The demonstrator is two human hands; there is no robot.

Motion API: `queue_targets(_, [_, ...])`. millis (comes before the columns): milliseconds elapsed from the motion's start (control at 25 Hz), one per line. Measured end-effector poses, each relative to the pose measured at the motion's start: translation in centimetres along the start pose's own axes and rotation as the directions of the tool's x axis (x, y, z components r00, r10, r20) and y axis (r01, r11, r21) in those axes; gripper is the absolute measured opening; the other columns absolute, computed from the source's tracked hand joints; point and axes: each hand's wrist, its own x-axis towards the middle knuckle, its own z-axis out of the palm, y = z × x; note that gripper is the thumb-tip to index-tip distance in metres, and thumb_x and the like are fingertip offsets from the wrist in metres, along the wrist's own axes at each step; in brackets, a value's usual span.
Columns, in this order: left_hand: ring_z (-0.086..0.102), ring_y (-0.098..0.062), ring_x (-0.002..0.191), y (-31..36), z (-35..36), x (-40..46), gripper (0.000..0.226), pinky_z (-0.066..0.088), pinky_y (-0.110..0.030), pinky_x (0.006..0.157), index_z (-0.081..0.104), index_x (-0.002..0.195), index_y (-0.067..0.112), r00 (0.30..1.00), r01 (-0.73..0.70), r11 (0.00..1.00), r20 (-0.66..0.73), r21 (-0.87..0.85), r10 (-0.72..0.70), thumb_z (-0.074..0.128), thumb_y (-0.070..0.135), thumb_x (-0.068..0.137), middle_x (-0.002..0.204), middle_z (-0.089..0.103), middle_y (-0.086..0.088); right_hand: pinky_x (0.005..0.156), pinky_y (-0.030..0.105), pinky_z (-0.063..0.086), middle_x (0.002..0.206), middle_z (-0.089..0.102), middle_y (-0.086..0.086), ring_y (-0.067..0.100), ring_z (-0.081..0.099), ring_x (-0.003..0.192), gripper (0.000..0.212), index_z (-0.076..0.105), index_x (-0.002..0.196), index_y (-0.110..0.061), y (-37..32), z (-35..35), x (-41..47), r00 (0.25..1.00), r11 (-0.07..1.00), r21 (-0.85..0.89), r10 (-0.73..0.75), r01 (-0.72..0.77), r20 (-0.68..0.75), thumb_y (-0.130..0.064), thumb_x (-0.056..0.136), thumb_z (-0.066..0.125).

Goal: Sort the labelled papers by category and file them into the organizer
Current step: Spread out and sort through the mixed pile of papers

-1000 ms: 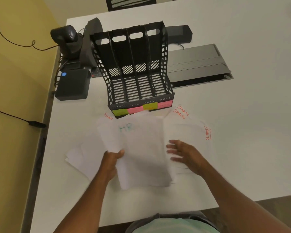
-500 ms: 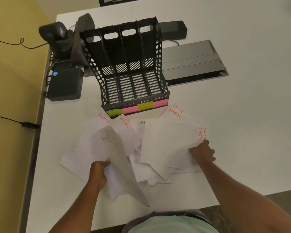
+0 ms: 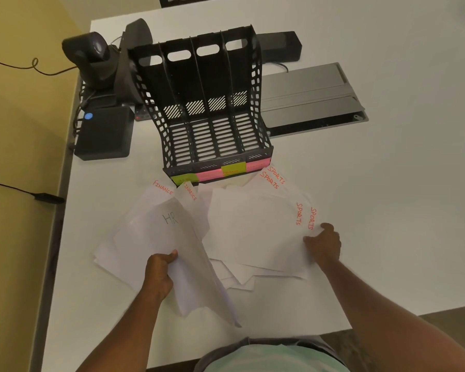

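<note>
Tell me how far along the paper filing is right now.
Nothing is filed yet: all four slots of the organizer are empty. In hand: the left hand grips the HR sheet, and the right hand holds the edge of the SPORTS sheets. Left: the FINANCE sheets and all the rest still need sorting and filing.

Spread loosely just in front of the black four-slot organizer [image 3: 210, 108], its slots bare and its front lip tagged with green and pink notes: white papers [image 3: 253, 232], SPORTS sheets right of it, FINANCE sheets left, an HR sheet [image 3: 172, 237] raised and tilted.
</note>
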Motion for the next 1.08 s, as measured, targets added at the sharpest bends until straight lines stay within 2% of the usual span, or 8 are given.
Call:
queue_targets(120, [0.061, -0.038, 0.100, -0.1, 0.0, -0.1, 0.027, 0.048, -0.050, 0.099, 0.067, 0.113, -0.001, 1.000, 0.025, 0.999, 0.006, 0.030, -0.025, 0.064, 0.000, 0.086, 0.108, 0.068, -0.018, 0.107, 0.052, 0.038, 0.151, 0.030, 0.016, 0.037, 0.029, 0.140, 0.080, 0.035, 0.146, -0.014, -0.9, -0.1, -0.3, 0.968, 0.969, -0.084, -0.239, 0.233, -0.074, -0.029, 0.078, 0.075])
queue_targets(200, [0.061, -0.038, 0.099, -0.2, 0.2, -0.3, 0.019, 0.048, -0.050, 0.100, 0.069, 0.103, 0.001, 0.999, 0.042, 0.998, 0.010, 0.043, -0.043, 0.063, -0.002, 0.085, 0.105, 0.068, -0.018, 0.110, 0.051, 0.034, 0.156, 0.025, 0.012, 0.033, 0.024, 0.144, 0.073, 0.035, 0.145, -0.014, -2.3, -0.2, -0.1, 0.876, 0.875, -0.200, -0.468, 0.440, -0.119, -0.023, 0.081, 0.068])
queue_targets(280, [0.060, -0.035, 0.093, -0.4, 0.4, -0.5, 0.013, 0.047, -0.047, 0.099, 0.069, 0.096, 0.000, 0.999, 0.040, 0.996, 0.003, 0.081, -0.040, 0.063, -0.004, 0.085, 0.098, 0.067, -0.015, 0.113, 0.047, 0.032, 0.156, 0.029, 0.012, 0.031, 0.026, 0.144, 0.071, 0.037, 0.146, -0.012, -4.5, -0.1, 0.4, 0.791, 0.766, -0.248, -0.611, 0.593, 0.005, -0.019, 0.081, 0.065])
queue_targets(440, [0.063, -0.037, 0.094, -0.7, 1.1, -0.4, 0.028, 0.046, -0.051, 0.102, 0.064, 0.111, -0.013, 0.999, -0.036, 0.972, 0.027, 0.230, 0.031, 0.063, -0.010, 0.083, 0.103, 0.068, -0.022, 0.116, 0.048, 0.027, 0.159, 0.021, 0.011, 0.031, 0.020, 0.147, 0.101, 0.019, 0.154, -0.015, -8.8, 1.3, 0.9, 0.723, 0.542, -0.479, -0.520, 0.691, 0.455, -0.046, 0.076, 0.075])
queue_targets(640, [0.063, -0.037, 0.096, -0.2, 1.9, -0.8, 0.025, 0.049, -0.049, 0.097, 0.066, 0.103, -0.008, 0.998, -0.070, 0.968, 0.018, 0.241, 0.068, 0.062, -0.015, 0.079, 0.107, 0.068, -0.022, 0.109, 0.048, 0.031, 0.145, 0.036, 0.014, 0.034, 0.035, 0.133, 0.112, 0.020, 0.150, -0.015, -9.6, 2.9, 1.0, 0.773, 0.396, -0.672, -0.431, 0.626, 0.466, -0.054, 0.064, 0.082])
queue_targets(840, [0.058, -0.033, 0.080, 0.6, 1.3, -0.7, 0.017, 0.049, -0.039, 0.082, 0.066, 0.071, 0.002, 0.998, 0.061, 0.994, -0.008, 0.094, -0.060, 0.056, -0.012, 0.066, 0.074, 0.066, -0.011, 0.092, 0.039, 0.045, 0.128, 0.061, 0.009, 0.031, 0.054, 0.117, 0.045, 0.054, 0.128, -0.017, -9.5, 1.8, 1.4, 0.806, 0.590, -0.551, -0.464, 0.591, 0.367, -0.018, 0.083, 0.060])
queue_targets(960, [0.053, -0.032, 0.073, 1.0, 0.6, -0.3, 0.019, 0.046, -0.038, 0.075, 0.059, 0.059, 0.009, 0.998, 0.057, 0.998, -0.021, 0.014, -0.056, 0.051, 0.002, 0.042, 0.068, 0.060, -0.008, 0.085, 0.036, 0.049, 0.117, 0.068, 0.014, 0.035, 0.062, 0.109, 0.031, 0.070, 0.112, -0.017, -8.5, -2.4, 3.4, 0.882, 0.805, -0.362, -0.430, 0.470, 0.191, -0.016, 0.082, 0.062])
queue_targets(1080, [0.052, -0.027, 0.057, 1.3, 0.0, -0.3, 0.028, 0.046, -0.029, 0.061, 0.060, 0.045, 0.014, 0.999, 0.054, 0.998, 0.007, -0.045, -0.054, 0.040, -0.004, 0.052, 0.052, 0.058, -0.004, 0.077, 0.036, 0.051, 0.097, 0.072, 0.017, 0.036, 0.066, 0.091, 0.024, 0.072, 0.095, -0.014, -6.2, -8.0, 5.4, 0.957, 0.901, -0.340, -0.290, 0.270, -0.007, -0.015, 0.073, 0.064])
